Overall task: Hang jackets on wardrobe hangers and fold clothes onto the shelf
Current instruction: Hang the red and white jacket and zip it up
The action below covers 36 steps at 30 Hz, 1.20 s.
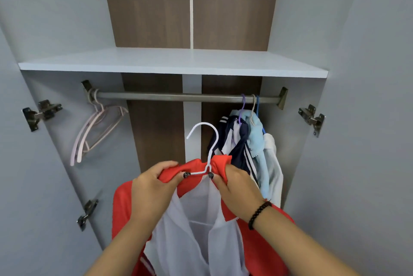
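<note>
A red jacket [263, 249] with a white lining hangs open on a white hanger [209, 139], held up in front of the wardrobe below the rail [174, 96]. My left hand [154, 188] grips the jacket's left collar, thumb on the hanger's arm. My right hand [240, 188] grips the right collar, thumb beside the hanger's neck. The hanger's hook points up and left, well under the rail and apart from it. A bare grey shelf [169, 63] runs above the rail.
Empty pink hangers [96, 128] dangle at the rail's left end. At the right end hang a navy striped jacket [237, 141], a light blue garment [257, 135] and a white one [272, 164]. Open doors with metal hinges [41, 112] flank both sides.
</note>
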Each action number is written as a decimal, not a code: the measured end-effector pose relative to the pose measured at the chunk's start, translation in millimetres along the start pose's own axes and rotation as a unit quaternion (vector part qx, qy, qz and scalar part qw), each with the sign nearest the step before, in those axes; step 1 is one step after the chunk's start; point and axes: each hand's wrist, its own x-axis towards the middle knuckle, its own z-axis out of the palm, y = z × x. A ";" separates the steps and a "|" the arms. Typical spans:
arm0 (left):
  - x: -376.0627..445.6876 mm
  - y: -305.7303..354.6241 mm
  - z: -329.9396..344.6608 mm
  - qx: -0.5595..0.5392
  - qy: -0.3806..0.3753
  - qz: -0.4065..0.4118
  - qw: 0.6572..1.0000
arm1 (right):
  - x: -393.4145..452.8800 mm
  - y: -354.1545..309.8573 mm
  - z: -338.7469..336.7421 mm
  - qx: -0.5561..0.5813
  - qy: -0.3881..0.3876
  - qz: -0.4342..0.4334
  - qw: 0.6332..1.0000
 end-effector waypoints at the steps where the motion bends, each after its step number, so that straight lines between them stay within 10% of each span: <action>1: 8.6 -2.0 6.3 -0.016 0.006 -0.023 1.000 | 5.9 2.5 3.1 0.005 0.004 0.009 1.000; 13: 71.7 -43.0 100.4 -0.139 -0.046 -0.252 0.957 | 119.4 45.9 11.6 0.017 0.070 0.148 0.986; 20: 114.9 -60.6 124.5 -0.070 -0.260 -0.308 0.913 | 181.9 63.4 15.4 0.036 0.083 0.177 0.980; 32: 152.0 -93.8 156.3 -0.181 -0.072 -0.238 0.951 | 250.4 93.8 21.2 0.043 0.104 0.267 0.957; 36: 153.0 -108.3 159.3 -0.203 -0.111 -0.145 0.962 | 254.9 103.9 27.0 0.014 0.072 0.291 0.954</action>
